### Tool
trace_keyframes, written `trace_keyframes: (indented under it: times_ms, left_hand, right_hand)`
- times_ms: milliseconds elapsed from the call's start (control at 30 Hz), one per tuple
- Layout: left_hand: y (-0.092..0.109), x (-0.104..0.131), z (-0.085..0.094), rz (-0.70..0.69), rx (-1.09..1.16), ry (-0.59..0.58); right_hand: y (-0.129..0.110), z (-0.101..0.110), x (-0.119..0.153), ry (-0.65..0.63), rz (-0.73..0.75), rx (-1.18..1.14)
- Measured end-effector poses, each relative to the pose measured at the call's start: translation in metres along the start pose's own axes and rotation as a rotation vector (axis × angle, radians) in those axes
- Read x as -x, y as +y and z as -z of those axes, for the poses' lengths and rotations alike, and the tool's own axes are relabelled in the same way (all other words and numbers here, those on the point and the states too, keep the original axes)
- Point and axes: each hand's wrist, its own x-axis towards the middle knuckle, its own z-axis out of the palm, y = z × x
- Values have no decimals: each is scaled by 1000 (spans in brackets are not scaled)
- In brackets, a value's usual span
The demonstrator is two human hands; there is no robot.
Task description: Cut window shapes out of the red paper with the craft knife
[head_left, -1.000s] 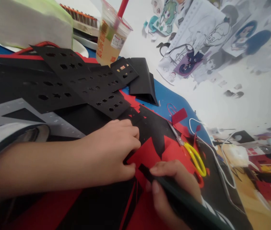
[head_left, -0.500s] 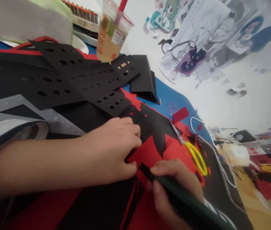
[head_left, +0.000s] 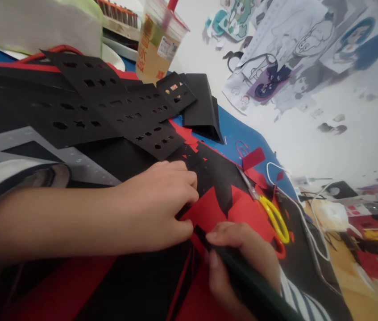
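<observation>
a blue table point(head_left: 237, 127) carries a black mat point(head_left: 220, 171). a folded black card point(head_left: 198, 102), a drink cup point(head_left: 153, 55) and a red paper scrap point(head_left: 254, 158) sit on the blue beside it.

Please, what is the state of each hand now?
Left hand: curled at the red paper; grip cannot be told.
Right hand: closed around a dark green tool.

Red paper point(head_left: 207, 207), dark-green tool point(head_left: 254, 283), striped sleeve point(head_left: 297, 294), blue tabletop point(head_left: 234, 125)

Craft corner, seemingly in a home: cartoon drawings point(head_left: 285, 40) on the wall point(head_left: 369, 147) beyond a drink cup point(head_left: 158, 47); scissors point(head_left: 263, 203), cut red paper point(head_left: 207, 207) and a ruler point(head_left: 81, 167) on the bench point(head_left: 235, 127) before it.
</observation>
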Motion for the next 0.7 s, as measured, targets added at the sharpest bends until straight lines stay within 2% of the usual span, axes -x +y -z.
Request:
trace_keyframes:
  times_ms: [100, 233, 367, 700]
  left_hand:
    - [0, 0, 1, -1, 2, -1]
    - [1, 0, 1, 2, 5, -16]
    - [1, 0, 0, -2, 2, -7]
    - [2, -1, 1, 6, -12, -18]
  right_hand:
    - [1, -1, 2, -1, 7, -7]
    - [3, 0, 4, 14, -54, -86]
    - [3, 3, 4, -26, -53, -118]
    - [1, 0, 2, -11, -38, -18]
